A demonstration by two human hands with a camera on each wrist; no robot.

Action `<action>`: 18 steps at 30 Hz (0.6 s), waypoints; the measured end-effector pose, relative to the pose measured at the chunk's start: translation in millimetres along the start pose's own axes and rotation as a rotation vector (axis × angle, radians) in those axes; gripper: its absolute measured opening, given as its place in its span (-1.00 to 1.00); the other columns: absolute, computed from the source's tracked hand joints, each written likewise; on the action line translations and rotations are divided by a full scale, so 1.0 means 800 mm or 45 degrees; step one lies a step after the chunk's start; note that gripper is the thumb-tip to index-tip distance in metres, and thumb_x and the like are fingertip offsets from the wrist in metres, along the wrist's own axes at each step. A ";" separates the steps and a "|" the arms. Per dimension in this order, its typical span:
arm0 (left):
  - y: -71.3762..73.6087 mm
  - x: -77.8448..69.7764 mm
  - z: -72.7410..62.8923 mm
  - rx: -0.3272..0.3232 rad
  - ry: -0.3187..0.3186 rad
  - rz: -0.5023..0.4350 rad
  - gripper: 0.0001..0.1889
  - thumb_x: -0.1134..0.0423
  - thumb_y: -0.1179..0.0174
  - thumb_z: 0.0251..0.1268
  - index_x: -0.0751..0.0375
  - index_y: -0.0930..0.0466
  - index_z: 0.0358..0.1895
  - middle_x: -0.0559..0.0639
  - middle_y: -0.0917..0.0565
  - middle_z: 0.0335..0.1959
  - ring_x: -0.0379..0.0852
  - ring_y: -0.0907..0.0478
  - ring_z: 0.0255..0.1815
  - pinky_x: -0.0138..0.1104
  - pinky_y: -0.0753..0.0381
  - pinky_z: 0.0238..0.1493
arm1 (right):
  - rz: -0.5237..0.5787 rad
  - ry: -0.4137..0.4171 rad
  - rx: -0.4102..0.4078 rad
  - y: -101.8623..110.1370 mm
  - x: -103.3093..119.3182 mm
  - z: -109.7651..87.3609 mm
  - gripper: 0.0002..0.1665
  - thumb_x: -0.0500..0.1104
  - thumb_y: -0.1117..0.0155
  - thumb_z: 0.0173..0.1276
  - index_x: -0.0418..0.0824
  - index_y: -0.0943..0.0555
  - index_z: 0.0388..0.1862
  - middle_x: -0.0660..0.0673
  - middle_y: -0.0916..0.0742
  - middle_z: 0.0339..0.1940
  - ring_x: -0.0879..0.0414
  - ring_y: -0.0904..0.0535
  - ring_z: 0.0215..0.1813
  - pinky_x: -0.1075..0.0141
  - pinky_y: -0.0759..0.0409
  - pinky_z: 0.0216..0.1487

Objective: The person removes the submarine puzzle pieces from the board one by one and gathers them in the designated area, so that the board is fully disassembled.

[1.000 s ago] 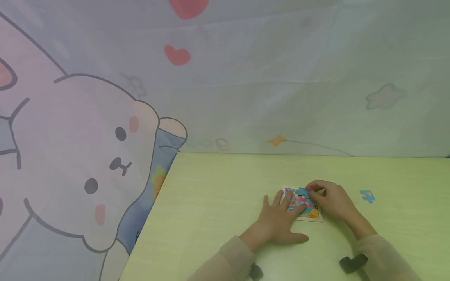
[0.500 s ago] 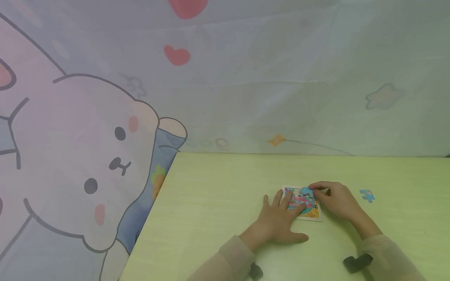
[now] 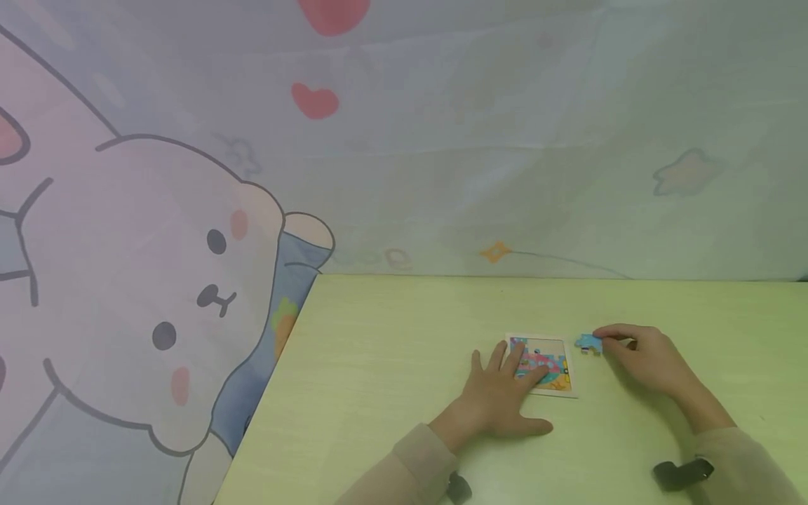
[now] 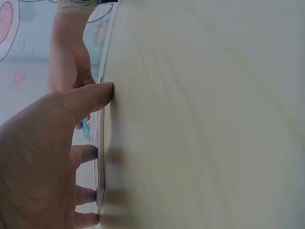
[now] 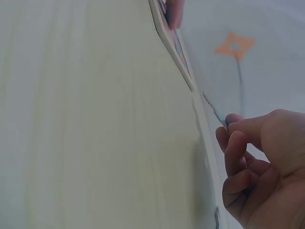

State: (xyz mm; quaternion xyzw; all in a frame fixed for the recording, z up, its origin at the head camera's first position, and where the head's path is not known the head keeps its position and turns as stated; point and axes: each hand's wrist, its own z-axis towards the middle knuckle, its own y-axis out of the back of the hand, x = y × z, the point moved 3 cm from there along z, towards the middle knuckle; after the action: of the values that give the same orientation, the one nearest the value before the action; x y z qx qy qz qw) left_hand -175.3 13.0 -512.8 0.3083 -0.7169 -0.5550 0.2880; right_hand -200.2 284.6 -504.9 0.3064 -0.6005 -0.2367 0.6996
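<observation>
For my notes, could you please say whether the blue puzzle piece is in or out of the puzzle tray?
Out: the right hand pinches the blue piece to the right of the puzzle tray.

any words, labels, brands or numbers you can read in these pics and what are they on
"g": part of faint grey lettering low on the backdrop; the rounded shapes beside it are too faint to read surely as a word.
Puzzle board and blue puzzle piece: printed pictures, too small to tell any lettering.
No brand or number is readable in any view.
</observation>
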 end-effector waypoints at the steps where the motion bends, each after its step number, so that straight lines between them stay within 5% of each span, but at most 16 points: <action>1: 0.000 0.000 0.000 0.001 -0.001 -0.003 -0.05 -0.69 0.24 0.26 -0.52 0.19 0.68 0.00 0.16 0.73 0.13 0.18 0.70 0.29 -0.14 0.46 | -0.015 -0.003 -0.003 0.005 -0.004 -0.002 -0.71 -0.14 -0.18 0.62 -0.21 -0.75 0.12 -0.30 -0.77 0.06 -0.03 -0.68 -0.17 0.17 -0.59 -0.22; 10: -0.003 -0.001 0.000 -0.016 -0.003 -0.001 -0.06 -0.68 0.23 0.26 -0.51 0.16 0.68 0.00 0.14 0.73 0.13 0.18 0.70 0.29 -0.13 0.46 | -0.073 -0.067 0.044 0.031 -0.042 -0.010 -0.62 -0.07 -0.10 0.67 -0.27 -0.69 0.20 -0.48 -0.66 0.22 -0.50 -0.59 0.14 -0.34 -0.53 0.01; 18: -0.003 -0.001 0.001 -0.030 -0.013 0.006 -0.05 -0.68 0.24 0.27 -0.49 0.15 0.69 0.01 0.11 0.73 0.14 0.16 0.70 0.29 -0.14 0.46 | -0.073 -0.086 0.076 0.039 -0.058 -0.016 -0.59 -0.06 -0.04 0.70 -0.28 -0.67 0.23 -0.51 -0.63 0.25 -0.61 -0.47 0.23 -0.41 -0.47 0.02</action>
State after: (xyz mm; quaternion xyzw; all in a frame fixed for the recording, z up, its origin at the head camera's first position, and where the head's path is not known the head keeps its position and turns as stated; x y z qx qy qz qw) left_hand -174.7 13.8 -515.3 0.3004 -0.7125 -0.5642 0.2895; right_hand -196.6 341.2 -516.0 0.3361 -0.6215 -0.2489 0.6625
